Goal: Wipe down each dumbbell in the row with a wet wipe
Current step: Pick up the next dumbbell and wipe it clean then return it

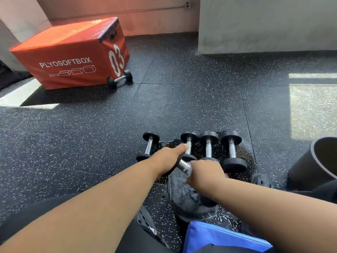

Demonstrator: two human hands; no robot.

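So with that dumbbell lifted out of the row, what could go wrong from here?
The left hand holds the lifted dumbbell by one head, right above the row of dumbbells; a slip could knock them. The floor beneath looks wet, so set-down may slide. The right hand hides the handle, so wiping can't be confirmed.

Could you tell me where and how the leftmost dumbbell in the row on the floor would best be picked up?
Probably by the chrome handle of the leftmost dumbbell, from above, fingers curling round it from either side. It lies flat on the floor, handle running away from the person, raised by its black ends and fully exposed. The gap on its right gives room, though the left hand hovers close there.
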